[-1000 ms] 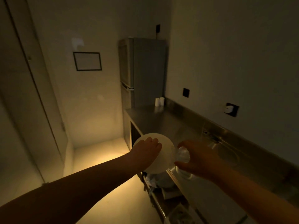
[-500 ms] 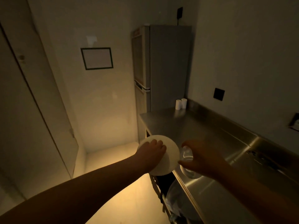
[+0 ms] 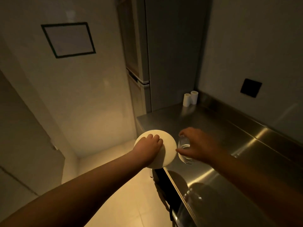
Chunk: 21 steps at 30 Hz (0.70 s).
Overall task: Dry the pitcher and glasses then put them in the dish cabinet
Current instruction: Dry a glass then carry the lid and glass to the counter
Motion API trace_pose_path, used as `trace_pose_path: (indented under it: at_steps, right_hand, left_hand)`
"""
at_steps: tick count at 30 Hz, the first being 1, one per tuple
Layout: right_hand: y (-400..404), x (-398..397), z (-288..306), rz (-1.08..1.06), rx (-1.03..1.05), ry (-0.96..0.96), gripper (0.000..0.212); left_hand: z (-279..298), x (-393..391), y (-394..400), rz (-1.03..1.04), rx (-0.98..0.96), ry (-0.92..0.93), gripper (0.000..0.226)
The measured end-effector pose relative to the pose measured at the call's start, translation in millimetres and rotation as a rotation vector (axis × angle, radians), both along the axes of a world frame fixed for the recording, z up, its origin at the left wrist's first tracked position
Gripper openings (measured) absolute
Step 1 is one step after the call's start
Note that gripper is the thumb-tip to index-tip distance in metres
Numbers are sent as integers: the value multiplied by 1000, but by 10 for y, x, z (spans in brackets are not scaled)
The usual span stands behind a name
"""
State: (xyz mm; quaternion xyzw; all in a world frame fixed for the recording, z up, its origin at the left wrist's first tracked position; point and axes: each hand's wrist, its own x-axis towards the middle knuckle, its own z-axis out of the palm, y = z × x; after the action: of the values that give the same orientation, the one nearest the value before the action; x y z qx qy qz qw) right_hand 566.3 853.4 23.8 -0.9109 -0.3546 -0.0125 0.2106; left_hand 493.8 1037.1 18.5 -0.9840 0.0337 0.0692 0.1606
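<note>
A clear drinking glass hangs from the fingertips of my right hand, which grips its rim from above. It is upright, low over the steel counter near the front edge; I cannot tell if it touches. My left hand curls its fingers over a round white plate-like object held just off the counter's front-left corner. A second clear glass vessel shows dimly at the counter's near edge.
A tall steel fridge stands at the counter's far end, with two white rolls beside it. A backsplash and black wall socket run along the right. Dark shelving lies under the counter. Tiled floor lies to the left.
The view has swung left along the counter and the sink has left the frame. Both hands kept their grips, and the glass has come lower over the counter.
</note>
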Motion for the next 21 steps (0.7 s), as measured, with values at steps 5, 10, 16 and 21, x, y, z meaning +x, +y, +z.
trace_pose_path:
  at_steps: [5, 10, 16, 21]
  right_hand:
    - [547, 750, -234, -130, 7, 10, 60]
    - [1005, 1527, -481, -238, -25, 48, 60]
    - [1305, 2337, -890, -355, -52, 112, 58]
    - [1413, 2939, -1200, -377, -112, 151, 56]
  left_hand:
    - [-265, 986, 608, -58, -28, 3, 64]
    - [-565, 1856, 1093, -85, -68, 54, 63]
    - [-985, 2585, 1394, -81, -57, 192, 66]
    - [-1269, 3048, 1460, -84, -90, 231, 65]
